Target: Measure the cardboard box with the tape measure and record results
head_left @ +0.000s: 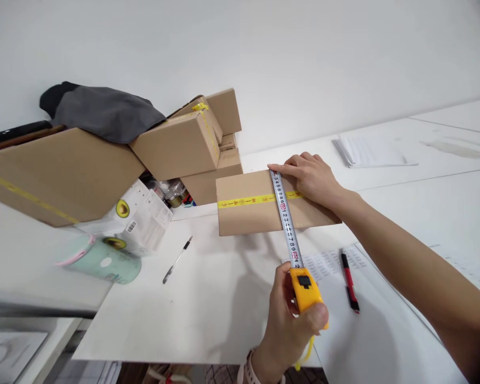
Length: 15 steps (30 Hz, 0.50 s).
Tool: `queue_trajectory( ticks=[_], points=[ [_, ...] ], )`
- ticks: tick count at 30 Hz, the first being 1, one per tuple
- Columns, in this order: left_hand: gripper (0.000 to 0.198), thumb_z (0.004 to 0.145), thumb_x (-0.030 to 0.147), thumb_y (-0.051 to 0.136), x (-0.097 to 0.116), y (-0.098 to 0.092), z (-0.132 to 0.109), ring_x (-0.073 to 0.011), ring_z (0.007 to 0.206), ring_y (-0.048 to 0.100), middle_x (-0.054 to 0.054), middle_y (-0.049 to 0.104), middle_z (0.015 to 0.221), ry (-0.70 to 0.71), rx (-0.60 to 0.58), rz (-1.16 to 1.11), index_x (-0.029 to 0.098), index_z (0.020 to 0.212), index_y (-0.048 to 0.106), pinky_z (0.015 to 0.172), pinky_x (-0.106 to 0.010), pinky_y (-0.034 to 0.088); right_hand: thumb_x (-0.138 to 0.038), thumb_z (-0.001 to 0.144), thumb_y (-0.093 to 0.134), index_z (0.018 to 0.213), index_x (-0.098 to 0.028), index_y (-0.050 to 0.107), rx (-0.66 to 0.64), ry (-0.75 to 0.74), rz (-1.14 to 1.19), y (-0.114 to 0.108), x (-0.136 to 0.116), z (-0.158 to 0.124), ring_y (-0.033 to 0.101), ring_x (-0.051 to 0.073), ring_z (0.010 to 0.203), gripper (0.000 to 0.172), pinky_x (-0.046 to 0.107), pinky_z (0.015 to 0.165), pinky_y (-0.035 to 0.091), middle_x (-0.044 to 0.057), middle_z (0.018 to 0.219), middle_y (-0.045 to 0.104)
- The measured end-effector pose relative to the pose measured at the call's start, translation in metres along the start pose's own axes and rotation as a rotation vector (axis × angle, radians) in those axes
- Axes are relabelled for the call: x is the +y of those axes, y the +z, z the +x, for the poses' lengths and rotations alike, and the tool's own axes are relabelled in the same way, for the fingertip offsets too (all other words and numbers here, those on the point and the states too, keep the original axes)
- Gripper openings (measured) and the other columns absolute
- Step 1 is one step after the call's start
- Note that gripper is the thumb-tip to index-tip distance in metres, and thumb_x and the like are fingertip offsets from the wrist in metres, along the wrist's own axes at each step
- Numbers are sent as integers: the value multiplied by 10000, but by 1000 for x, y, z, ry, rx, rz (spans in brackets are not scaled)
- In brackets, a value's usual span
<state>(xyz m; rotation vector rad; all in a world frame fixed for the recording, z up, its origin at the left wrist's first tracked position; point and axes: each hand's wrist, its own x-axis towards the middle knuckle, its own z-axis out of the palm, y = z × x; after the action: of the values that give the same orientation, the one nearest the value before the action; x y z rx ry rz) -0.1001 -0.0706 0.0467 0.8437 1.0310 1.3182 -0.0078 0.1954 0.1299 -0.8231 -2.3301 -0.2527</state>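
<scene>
A yellow tape measure [305, 290] is gripped in my left hand [278, 325], the fingers wrapped round its case and the thumb on its right side. Its silver blade [287, 224] runs out across a closed cardboard box [248, 216] banded with yellow printed tape. At the far edge of the box, my right hand [314, 178] holds the blade's end, index finger stretched along that edge. The rest of this hand lies over the right part of the box; its thumb is hidden.
Stacked cardboard boxes [176, 146] with a dark grey cloth [104, 112] stand at left. Nearby are a white avocado-print carton [140, 224] and mint-green container [108, 261]. A clear pen [178, 260], red-black pen [349, 282] and papers [370, 150] lie on the white table [156, 325].
</scene>
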Motion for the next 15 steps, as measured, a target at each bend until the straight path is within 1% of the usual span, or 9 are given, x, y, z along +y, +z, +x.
queue_trajectory(
  ticks=[5, 7, 8, 10, 12, 13, 15],
  points=[
    [785, 645, 616, 851, 2, -1, 2, -143, 697, 608, -55, 594, 1012, -1, 0, -7, 236, 1236, 501, 488, -210, 484, -191, 1020, 278, 1349, -321, 667, 4, 15, -7, 0, -2, 1, 508, 275, 891, 525, 411, 773, 343, 108, 1069, 697],
    [797, 640, 639, 843, 0, -3, -2, -163, 703, 625, -73, 606, 1046, 7, 9, -10, 241, 1238, 498, 474, -225, 489, -272, 1044, 264, 1372, -285, 645, 27, 61, -23, -2, -6, 0, 516, 284, 893, 503, 420, 781, 346, 120, 1024, 704],
    [796, 646, 654, 833, -3, -4, -6, -182, 724, 640, -85, 611, 1072, 23, 20, -10, 245, 1242, 498, 485, -243, 505, -339, 1050, 274, 1376, -265, 636, 44, 96, -38, -3, -9, -1, 519, 293, 901, 493, 429, 794, 349, 125, 1002, 708],
    [803, 658, 672, 819, -10, -8, -18, -224, 809, 662, -104, 612, 1134, 74, 47, 3, 255, 1264, 498, 588, -310, 566, -494, 1034, 319, 1327, -242, 655, 75, 160, -76, -7, -16, -5, 519, 313, 930, 513, 454, 835, 351, 130, 981, 710],
    [834, 655, 674, 819, -18, -13, -36, -250, 903, 654, -112, 601, 1187, 117, 75, 29, 270, 1307, 489, 720, -362, 584, -603, 1000, 351, 1222, -240, 693, 90, 191, -106, -10, -27, -12, 516, 326, 963, 546, 472, 876, 343, 132, 994, 700],
    [861, 647, 673, 822, -22, -15, -45, -254, 927, 644, -114, 596, 1201, 123, 89, 42, 277, 1329, 479, 756, -370, 579, -629, 992, 354, 1183, -238, 700, 92, 196, -114, -10, -33, -18, 514, 328, 980, 556, 477, 894, 337, 133, 1003, 692],
    [890, 632, 673, 822, -30, -20, -64, -252, 929, 630, -120, 592, 1207, 101, 98, 64, 279, 1348, 470, 764, -368, 567, -645, 988, 353, 1178, -238, 683, 97, 202, -116, -9, -45, -31, 512, 330, 1015, 557, 483, 926, 322, 132, 1045, 678]
  ],
)
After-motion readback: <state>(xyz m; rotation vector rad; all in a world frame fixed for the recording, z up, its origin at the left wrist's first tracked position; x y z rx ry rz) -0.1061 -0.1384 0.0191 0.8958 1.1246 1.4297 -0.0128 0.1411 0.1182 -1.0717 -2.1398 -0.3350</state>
